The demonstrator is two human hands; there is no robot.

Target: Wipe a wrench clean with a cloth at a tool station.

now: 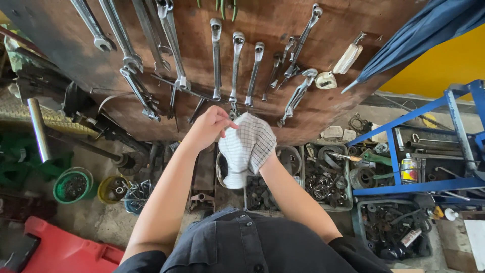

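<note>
The cloth (247,146) is white with thin checks, and it hangs just below the wrenches (237,65) on the brown board (323,101). The right hand (260,146) is under the cloth, so I cannot tell how its fingers sit. The left hand (209,126) is just left of the cloth, with fingers pressed together, pinching its top edge. A green tub (73,185) sits far left of the cloth, and a blue rack (429,146) stands far right.
</note>
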